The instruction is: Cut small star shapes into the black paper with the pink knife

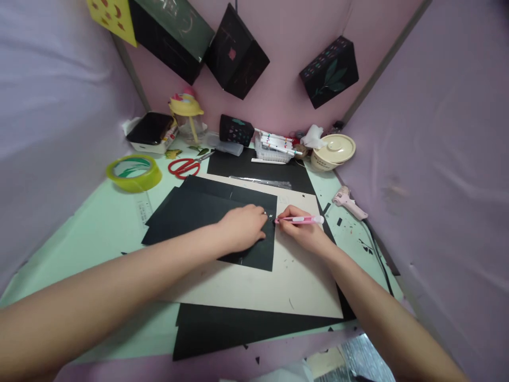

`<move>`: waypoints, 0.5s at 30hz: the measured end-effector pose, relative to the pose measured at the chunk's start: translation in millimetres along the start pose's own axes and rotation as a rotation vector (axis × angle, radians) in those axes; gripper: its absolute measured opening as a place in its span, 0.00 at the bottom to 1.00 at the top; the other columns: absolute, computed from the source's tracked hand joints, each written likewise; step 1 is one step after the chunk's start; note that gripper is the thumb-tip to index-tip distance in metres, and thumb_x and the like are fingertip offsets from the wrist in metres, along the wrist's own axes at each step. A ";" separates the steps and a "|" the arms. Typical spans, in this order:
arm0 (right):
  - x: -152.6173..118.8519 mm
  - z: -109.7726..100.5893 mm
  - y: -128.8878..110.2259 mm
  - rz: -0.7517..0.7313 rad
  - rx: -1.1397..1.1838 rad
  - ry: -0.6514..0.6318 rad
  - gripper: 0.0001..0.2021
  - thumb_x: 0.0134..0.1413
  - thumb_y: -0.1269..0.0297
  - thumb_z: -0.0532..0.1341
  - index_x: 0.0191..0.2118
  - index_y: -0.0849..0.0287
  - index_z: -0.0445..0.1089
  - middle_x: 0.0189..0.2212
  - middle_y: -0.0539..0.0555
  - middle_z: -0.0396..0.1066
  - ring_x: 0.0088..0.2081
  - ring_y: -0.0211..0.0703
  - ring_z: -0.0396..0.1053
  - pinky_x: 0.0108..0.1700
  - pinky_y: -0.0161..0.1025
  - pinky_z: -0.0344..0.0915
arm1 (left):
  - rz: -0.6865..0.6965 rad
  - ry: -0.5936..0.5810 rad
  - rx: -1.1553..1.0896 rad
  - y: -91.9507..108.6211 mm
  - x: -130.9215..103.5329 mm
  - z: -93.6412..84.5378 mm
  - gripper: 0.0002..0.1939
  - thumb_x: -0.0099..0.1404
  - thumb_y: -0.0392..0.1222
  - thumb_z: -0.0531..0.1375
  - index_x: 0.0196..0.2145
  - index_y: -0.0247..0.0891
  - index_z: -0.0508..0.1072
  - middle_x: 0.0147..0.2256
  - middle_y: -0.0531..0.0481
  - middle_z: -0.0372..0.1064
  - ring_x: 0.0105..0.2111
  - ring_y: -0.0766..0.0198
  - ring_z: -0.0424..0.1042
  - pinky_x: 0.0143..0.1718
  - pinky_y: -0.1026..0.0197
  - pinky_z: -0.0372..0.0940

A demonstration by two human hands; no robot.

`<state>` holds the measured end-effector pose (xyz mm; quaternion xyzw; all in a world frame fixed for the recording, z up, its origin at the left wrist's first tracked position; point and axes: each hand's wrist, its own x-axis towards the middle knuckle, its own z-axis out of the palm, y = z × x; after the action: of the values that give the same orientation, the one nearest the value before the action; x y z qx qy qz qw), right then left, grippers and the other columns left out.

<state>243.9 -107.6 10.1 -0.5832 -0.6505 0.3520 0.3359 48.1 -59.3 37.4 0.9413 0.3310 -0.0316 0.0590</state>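
Note:
My left hand (243, 228) lies on a sheet of black paper (199, 209), fingers spread and pressing it down. Near its fingertips, small star-shaped cut-outs (271, 216) show pale close to the paper's right edge. In a pinch, my right hand (300, 231) holds a slim pink craft knife (302, 219), its tip at that edge beside the stars. The blade itself is too small to make out. Beneath the black sheets is a pale board (254, 289), with a tiny black star (304, 196) near its upper right corner.
Red-handled scissors (186, 166), yellow-green tape (134, 173) and a lidded cup (190, 116) stand at back left. Behind the board is a tray of markers (276, 147); a lidded bowl (333, 151) and pink glue gun (349, 202) are at right. Black paper boxes (237, 53) hang above.

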 end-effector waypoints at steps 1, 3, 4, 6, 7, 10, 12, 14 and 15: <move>-1.2 0.6 0.2 -0.005 0.006 0.006 0.06 0.56 0.64 0.57 0.33 0.59 0.69 0.24 0.48 0.68 0.25 0.36 0.61 0.27 0.34 0.55 | -0.030 0.012 -0.006 -12.8 2.0 -5.0 0.20 0.64 0.46 0.59 0.52 0.39 0.70 0.53 0.46 0.67 0.52 0.56 0.66 0.50 0.59 0.63; -3.7 1.7 0.8 -0.024 0.015 0.014 0.06 0.56 0.64 0.57 0.33 0.59 0.69 0.24 0.48 0.68 0.25 0.36 0.61 0.27 0.34 0.55 | -0.129 0.038 -0.005 -44.0 3.8 -12.1 0.25 0.63 0.50 0.59 0.56 0.40 0.66 0.55 0.44 0.64 0.54 0.54 0.64 0.53 0.56 0.60; -4.8 2.0 1.1 -0.033 0.018 0.018 0.05 0.56 0.65 0.57 0.33 0.59 0.69 0.25 0.48 0.68 0.26 0.36 0.61 0.28 0.34 0.55 | -0.200 0.046 0.000 -60.9 2.9 -13.8 0.28 0.62 0.52 0.59 0.57 0.39 0.64 0.56 0.41 0.63 0.55 0.51 0.63 0.54 0.54 0.59; -6.2 2.1 1.8 -0.046 0.023 0.023 0.04 0.55 0.66 0.57 0.33 0.58 0.69 0.26 0.48 0.68 0.27 0.37 0.62 0.29 0.34 0.56 | -0.372 0.044 0.012 -93.6 -2.8 -13.3 0.36 0.60 0.57 0.59 0.60 0.35 0.61 0.57 0.34 0.59 0.56 0.42 0.61 0.52 0.47 0.60; -6.3 1.9 2.1 -0.051 0.024 0.023 0.04 0.55 0.67 0.57 0.32 0.58 0.68 0.27 0.48 0.69 0.28 0.37 0.62 0.30 0.34 0.56 | -0.451 0.036 0.013 -108.0 -7.3 -11.8 0.38 0.60 0.59 0.59 0.61 0.33 0.59 0.57 0.31 0.59 0.55 0.40 0.61 0.51 0.46 0.60; -4.8 0.0 2.6 -0.048 0.031 -0.001 0.04 0.55 0.67 0.57 0.32 0.58 0.68 0.27 0.48 0.69 0.28 0.37 0.62 0.30 0.34 0.56 | -0.568 0.009 -0.004 -139.5 -22.6 -7.0 0.41 0.60 0.62 0.57 0.62 0.29 0.57 0.58 0.30 0.59 0.57 0.41 0.60 0.55 0.49 0.57; -2.6 -2.3 2.4 -0.038 0.048 -0.029 0.04 0.55 0.66 0.56 0.32 0.58 0.68 0.27 0.49 0.69 0.28 0.38 0.62 0.30 0.35 0.56 | -0.602 0.000 -0.023 -151.8 -31.0 -7.7 0.42 0.61 0.63 0.54 0.63 0.30 0.55 0.59 0.32 0.58 0.58 0.43 0.59 0.55 0.50 0.56; -0.1 -5.0 1.5 -0.026 0.063 -0.053 0.05 0.55 0.65 0.56 0.32 0.58 0.68 0.28 0.49 0.69 0.28 0.38 0.63 0.30 0.35 0.56 | -0.628 -0.045 -0.061 -159.5 -37.4 -12.5 0.42 0.60 0.65 0.53 0.62 0.31 0.57 0.55 0.36 0.64 0.53 0.45 0.66 0.51 0.53 0.60; 1.1 -6.3 1.0 -0.020 0.066 -0.062 0.05 0.55 0.65 0.56 0.32 0.57 0.68 0.28 0.49 0.69 0.28 0.38 0.62 0.30 0.35 0.56 | -0.642 -0.075 -0.080 -162.3 -40.3 -15.8 0.42 0.58 0.66 0.53 0.61 0.31 0.60 0.52 0.36 0.68 0.50 0.46 0.69 0.48 0.54 0.62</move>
<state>249.7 -106.1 12.6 -0.5540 -0.6545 0.3879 0.3381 -84.7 43.4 42.3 0.7838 0.6096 -0.0704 0.0950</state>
